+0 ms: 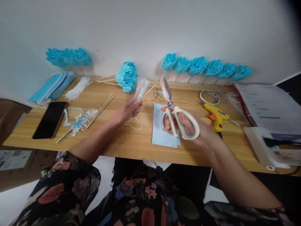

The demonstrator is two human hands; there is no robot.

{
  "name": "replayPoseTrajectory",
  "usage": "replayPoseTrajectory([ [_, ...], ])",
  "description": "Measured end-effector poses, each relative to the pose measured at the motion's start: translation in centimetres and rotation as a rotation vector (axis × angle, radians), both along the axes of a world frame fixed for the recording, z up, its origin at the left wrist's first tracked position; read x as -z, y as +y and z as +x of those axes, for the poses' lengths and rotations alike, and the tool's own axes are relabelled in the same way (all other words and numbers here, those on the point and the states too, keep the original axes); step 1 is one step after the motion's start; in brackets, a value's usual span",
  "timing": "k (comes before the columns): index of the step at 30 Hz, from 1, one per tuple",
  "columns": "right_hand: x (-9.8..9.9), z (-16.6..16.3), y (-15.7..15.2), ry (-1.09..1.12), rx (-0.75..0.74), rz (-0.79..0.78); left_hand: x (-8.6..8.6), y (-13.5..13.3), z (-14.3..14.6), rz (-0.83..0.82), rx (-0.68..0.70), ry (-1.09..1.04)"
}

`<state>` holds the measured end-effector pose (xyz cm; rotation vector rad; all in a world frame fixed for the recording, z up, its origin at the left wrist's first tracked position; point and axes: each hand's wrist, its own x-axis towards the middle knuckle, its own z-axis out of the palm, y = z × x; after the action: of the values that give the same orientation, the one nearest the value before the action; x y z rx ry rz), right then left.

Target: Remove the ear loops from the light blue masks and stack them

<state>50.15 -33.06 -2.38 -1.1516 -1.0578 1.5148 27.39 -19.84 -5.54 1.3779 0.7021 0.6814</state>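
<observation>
In my left hand (133,108) is a bundle of thin white strips (141,88), gripped upright with the ends fanned out at the top. A loose white cord (136,128) lies on the table below that hand. My right hand (183,122) has its fingers through the handles of white-handled scissors (172,105). Their blades point up and away, slightly parted, with no material between them. Under the scissors lies a stack of pale blue fabric sheets (162,131). Blue paper-like flowers (127,77) on sticks lie just beyond the white bundle.
More blue flowers (198,66) lean on the wall, left and right. A yellow glue gun (216,116), tape roll (209,97) and white power strip (258,147) are at the right. Phone (50,121), face masks (53,86), wooden sticks (101,110) and white strips (78,88) lie left.
</observation>
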Motion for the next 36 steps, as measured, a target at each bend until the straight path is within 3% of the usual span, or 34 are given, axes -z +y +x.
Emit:
replayPoseTrajectory([
  [5,2.2,-5.1,-1.2,0.313,-0.079,-0.095,0.3,-0.1,-0.2,0.015,0.041,-0.079],
  [11,3.3,-5.9,-0.6,0.309,-0.063,-0.094,0.2,-0.3,0.0,-0.006,0.072,-0.136],
  [17,3.2,-6.3,-0.6,0.361,-0.032,-0.111,-0.2,-0.7,0.0,0.011,0.062,-0.146],
  [23,3.4,-8.1,-1.4,0.452,0.072,-0.091,0.2,-1.5,0.6,0.099,-0.036,-0.139],
  [30,3.2,-9.8,-1.0,0.383,0.167,-0.064,0.9,-2.0,1.1,0.108,-0.096,-0.178],
  [36,2.8,-10.4,-0.2,0.398,0.16,-0.044,1.1,-2.0,1.1,0.085,-0.174,-0.183],
])
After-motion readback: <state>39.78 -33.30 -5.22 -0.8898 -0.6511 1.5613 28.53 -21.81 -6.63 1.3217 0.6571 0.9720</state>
